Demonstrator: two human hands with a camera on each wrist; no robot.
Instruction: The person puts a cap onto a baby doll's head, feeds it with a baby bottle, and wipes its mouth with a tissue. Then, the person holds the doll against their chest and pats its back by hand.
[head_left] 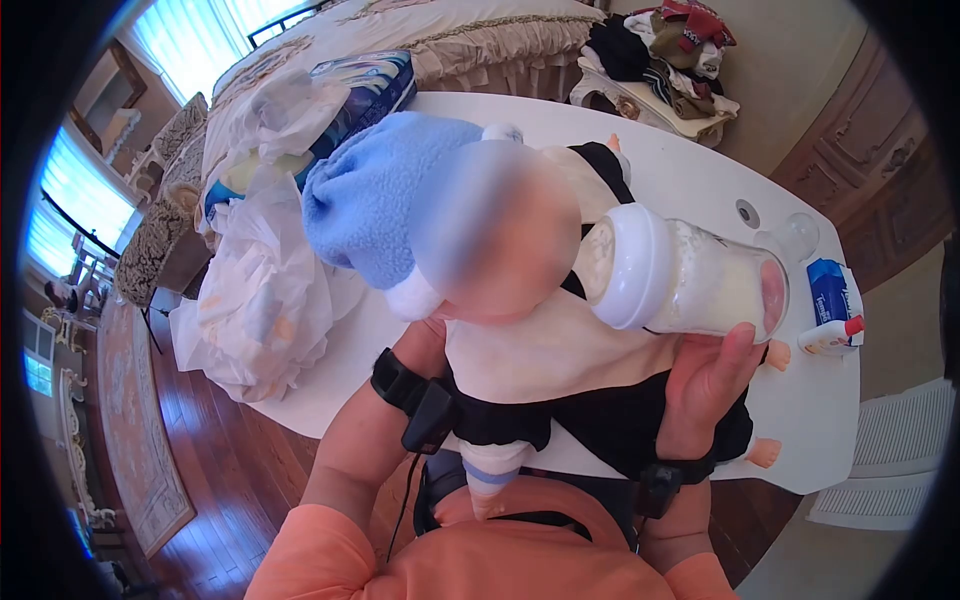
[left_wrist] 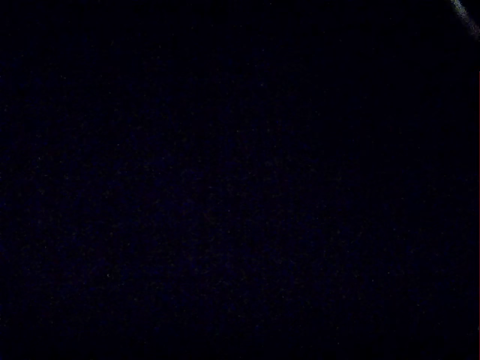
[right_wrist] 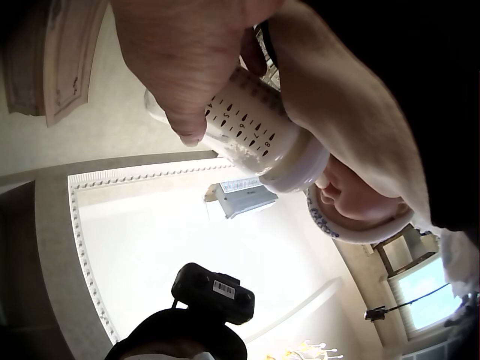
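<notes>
A baby doll in a blue fleece hat [head_left: 375,195] and a cream-and-black outfit [head_left: 545,360] lies across the person's front, at the table's edge. My right hand [head_left: 705,385] grips a clear baby bottle [head_left: 715,285] of whitish milk round its base end. The bottle is tilted, its white collar [head_left: 640,268] toward the doll's blurred face. In the right wrist view, the bottle's teat end meets the doll's mouth area [right_wrist: 326,184]. My left hand [head_left: 432,335] reaches beneath the doll's head, which hides its fingers. The left wrist view is almost wholly black.
On the white table [head_left: 700,185] are a crumpled plastic bag [head_left: 265,300], a blue package [head_left: 375,85], a clear dome-shaped cap [head_left: 798,238], a blue-and-white pack [head_left: 828,290] and a small red-capped bottle [head_left: 830,338]. Behind stand a bed and a seat piled with clothes [head_left: 665,60].
</notes>
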